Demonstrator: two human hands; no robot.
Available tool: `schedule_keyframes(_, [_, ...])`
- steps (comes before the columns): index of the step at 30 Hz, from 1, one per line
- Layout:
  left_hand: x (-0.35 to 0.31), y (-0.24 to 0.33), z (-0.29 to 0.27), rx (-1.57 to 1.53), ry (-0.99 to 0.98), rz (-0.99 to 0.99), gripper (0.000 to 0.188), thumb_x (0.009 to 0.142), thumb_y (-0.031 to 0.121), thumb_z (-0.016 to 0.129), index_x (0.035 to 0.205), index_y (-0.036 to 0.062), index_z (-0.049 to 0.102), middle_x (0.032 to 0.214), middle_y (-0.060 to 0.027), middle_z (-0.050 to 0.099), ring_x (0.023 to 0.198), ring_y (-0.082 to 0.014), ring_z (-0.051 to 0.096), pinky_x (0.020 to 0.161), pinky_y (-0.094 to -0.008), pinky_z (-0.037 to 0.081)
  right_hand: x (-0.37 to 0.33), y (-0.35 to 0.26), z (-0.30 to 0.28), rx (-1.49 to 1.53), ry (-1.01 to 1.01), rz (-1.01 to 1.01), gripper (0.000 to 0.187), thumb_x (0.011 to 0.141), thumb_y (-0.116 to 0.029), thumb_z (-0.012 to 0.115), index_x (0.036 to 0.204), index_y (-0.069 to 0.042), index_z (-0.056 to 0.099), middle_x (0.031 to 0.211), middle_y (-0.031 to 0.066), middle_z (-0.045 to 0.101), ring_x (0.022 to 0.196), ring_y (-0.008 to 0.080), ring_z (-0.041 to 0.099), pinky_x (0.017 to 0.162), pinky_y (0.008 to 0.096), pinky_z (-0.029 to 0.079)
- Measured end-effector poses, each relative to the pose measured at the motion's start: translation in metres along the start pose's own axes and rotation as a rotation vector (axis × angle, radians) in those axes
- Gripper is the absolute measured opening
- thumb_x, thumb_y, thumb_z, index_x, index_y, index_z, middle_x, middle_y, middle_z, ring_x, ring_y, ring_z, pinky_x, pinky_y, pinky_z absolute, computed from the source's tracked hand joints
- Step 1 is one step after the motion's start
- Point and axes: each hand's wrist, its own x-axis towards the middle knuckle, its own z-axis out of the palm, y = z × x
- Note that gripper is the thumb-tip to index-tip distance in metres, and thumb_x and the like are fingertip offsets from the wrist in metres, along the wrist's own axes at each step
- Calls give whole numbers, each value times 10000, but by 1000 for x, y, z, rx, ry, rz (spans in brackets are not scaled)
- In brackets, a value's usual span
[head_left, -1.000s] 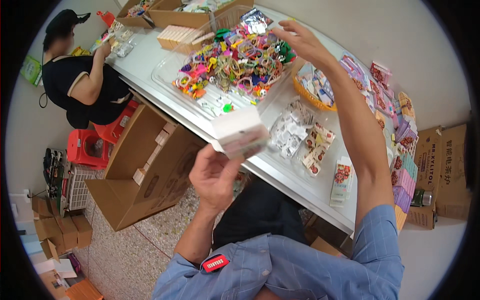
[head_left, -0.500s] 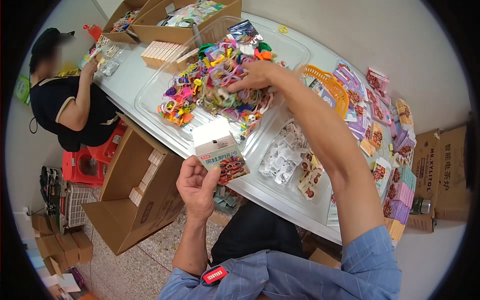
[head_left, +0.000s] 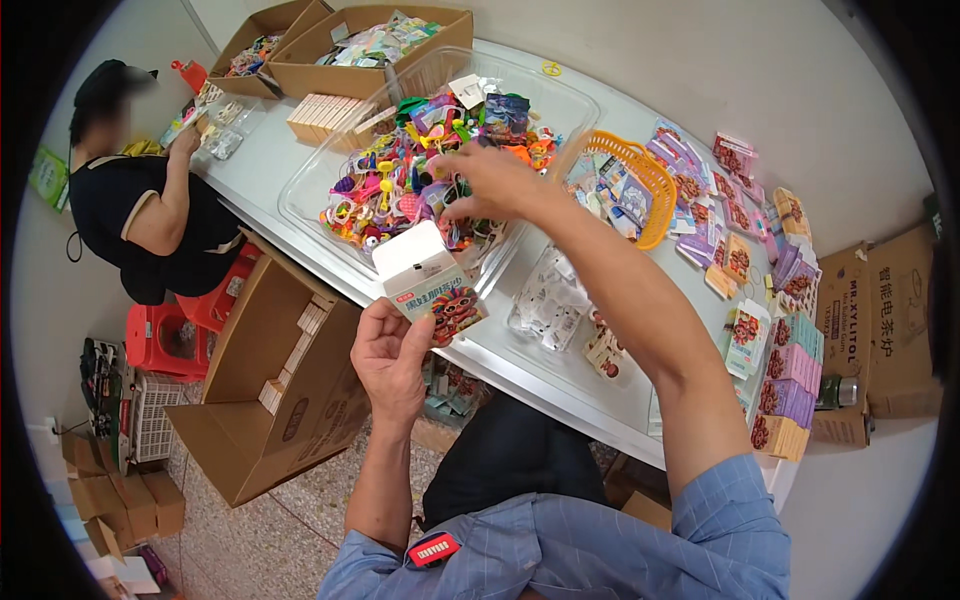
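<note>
My left hand (head_left: 391,350) grips a small upright carton (head_left: 447,308) with a cartoon figure on its front, fingers and thumb on its lower left. The carton's white top flap stands raised. Above the heap of colourful small toys and hair ties (head_left: 388,190) hovers my right hand (head_left: 492,184), its thumb and fingers apart. Whether a small toy touches the fingertips is hard to make out. A large clear plastic bin (head_left: 296,183) holds the heap. Beside it, close to my right forearm, a smaller clear tray contains white sachets (head_left: 552,300) and printed packets (head_left: 606,352).
An orange basket (head_left: 657,190) of cards stands right of the bin. Stacked cartons (head_left: 790,385) and packets line the table's right end. Brown boxes (head_left: 425,50) stand at the back. An open cardboard box (head_left: 285,400) sits below the left edge. A co-worker (head_left: 140,200) is at far left.
My right hand has lifted out of the heap and drawn back slightly left and nearer. My left hand still holds the carton, almost unmoved. The toys under the right hand have shifted.
</note>
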Motion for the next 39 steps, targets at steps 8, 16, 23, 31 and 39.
schedule_keyframes(8, [-75,4,4,81,-94,-79,346,913,-80,648,1238,-49,534,1140,-164,669,1040,-205,667,860,-310,579,-133,-11,-47,744,538,52,299,919,-166,702,1164,5,683,1009,72,690,901,120,639,795,269,517])
schedule_keyframes(16, [-142,-29,-13,127,-309,-313,364,892,-52,698,1233,-33,572,1162,-131,682,1060,-176,657,929,-321,544,-320,-106,63,1118,208,281,630,851,-38,748,1420,-15,478,1235,100,637,1087,167,615,916,317,499])
schedule_keyframes(23, [-183,-57,-46,132,-239,-470,485,890,-73,689,1320,0,476,1146,-146,687,1036,-191,667,881,-315,566,-341,-136,183,1371,445,318,608,953,41,603,1501,-26,350,1269,138,620,1093,175,604,926,317,492])
schedule_keyframes(31, [-222,-68,-46,401,-330,-72,599,869,-90,708,1392,2,430,1154,-182,686,1046,-217,679,892,-331,566,-372,-140,205,1186,604,237,396,911,53,665,1298,10,596,1180,110,648,1015,173,631,883,283,509])
schedule_keyframes(39, [-235,-76,-63,530,-471,-163,624,881,-73,707,1441,26,451,1154,-159,691,1043,-198,682,878,-321,566,-386,-145,220,1067,594,257,359,881,36,696,1232,-26,649,1051,120,661,944,188,648,827,286,521])
